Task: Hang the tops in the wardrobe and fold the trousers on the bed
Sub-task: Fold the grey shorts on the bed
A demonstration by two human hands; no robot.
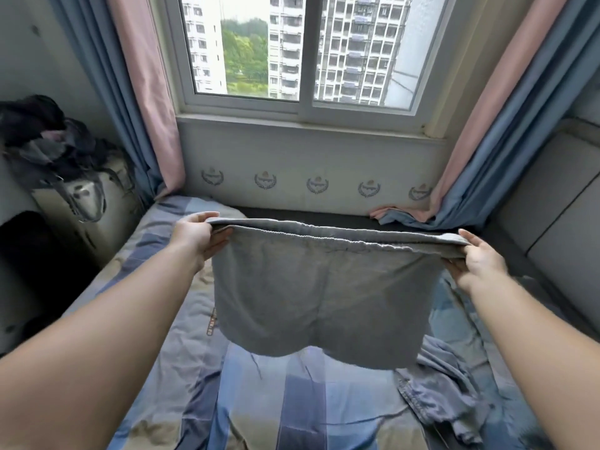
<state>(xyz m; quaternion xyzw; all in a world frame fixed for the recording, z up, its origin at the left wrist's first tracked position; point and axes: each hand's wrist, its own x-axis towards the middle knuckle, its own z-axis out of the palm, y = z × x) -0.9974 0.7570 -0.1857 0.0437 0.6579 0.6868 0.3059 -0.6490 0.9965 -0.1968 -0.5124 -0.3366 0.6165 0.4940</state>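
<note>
grey shorts (319,297) held up in the air over the bed (207,378), waistband stretched wide and level, legs hanging down with the hems clear of the bedding. left hand (194,237) grips the left end of the waistband – fingers curled under the fabric, thumb along the top edge. right hand (475,263) grips the right end the same way, thumb on top. both arms are extended forward.

just right of the hanging hems, a blue-grey crumpled garment (444,388) lies on the checked bedding, near the bed's right edge. beyond the shorts – a window (305,50) over the head of the bed, pink and blue curtains (143,102) drawn to either side. far left, a heap of dark clothes (42,131) sits on top of a grey unit against the wall.
</note>
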